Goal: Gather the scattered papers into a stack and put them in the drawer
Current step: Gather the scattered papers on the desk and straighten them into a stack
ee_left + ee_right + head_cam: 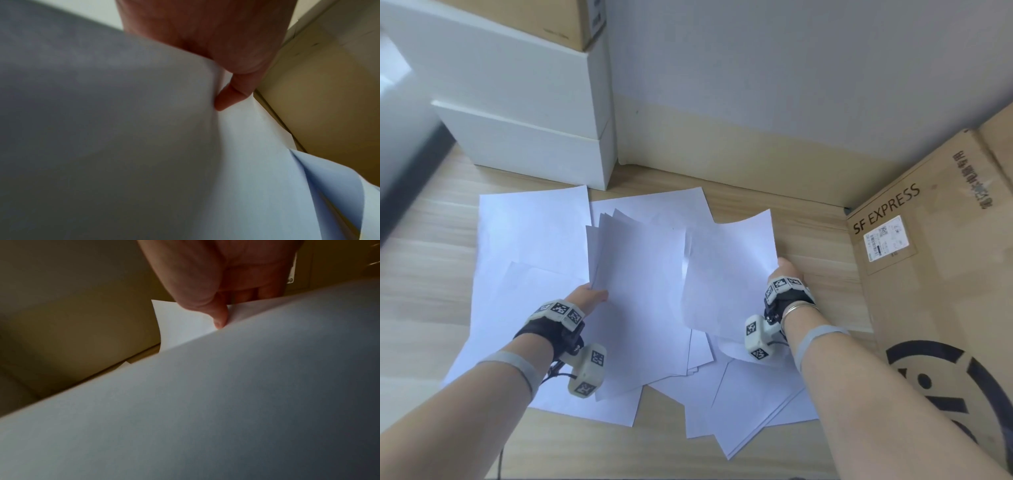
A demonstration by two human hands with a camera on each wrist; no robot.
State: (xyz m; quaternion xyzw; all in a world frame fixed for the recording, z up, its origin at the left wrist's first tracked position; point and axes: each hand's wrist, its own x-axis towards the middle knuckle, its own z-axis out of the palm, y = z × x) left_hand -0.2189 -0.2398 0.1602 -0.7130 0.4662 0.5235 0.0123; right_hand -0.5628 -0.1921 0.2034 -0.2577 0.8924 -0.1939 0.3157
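A pale wood-grain floor [421, 281] runs up to a grey wall with a cream skirting, and white sheets lie strewn over it. Nearest to the person, loose papers [750, 411] lie overlapping flat on the floor under and behind both wrists, some fanned out at angles.

The left hand [589, 298] grips a small sheaf of sheets [640, 291] by its near left edge, thumb on top and fingers hidden beneath; the sheaf is lifted off the floor and its far corners splay apart unevenly. From the left wrist view the thumb [228, 99] presses into the paper's edge. Just right of it, the right hand [786, 274] pinches a single sheet [729, 267] by its right edge, the sheet raised and bowing, its left side overlapping the sheaf. The right wrist view shows the thumb [218, 316] on the paper with fingers curled behind it.

Beyond the left hand more flat sheets [530, 233] reach toward a white drawer unit [530, 137], whose lower drawer front stands slightly proud. A brown box [544, 20] sits on top of the unit. Right of the right hand stands a large cardboard carton [935, 274] printed SF EXPRESS.
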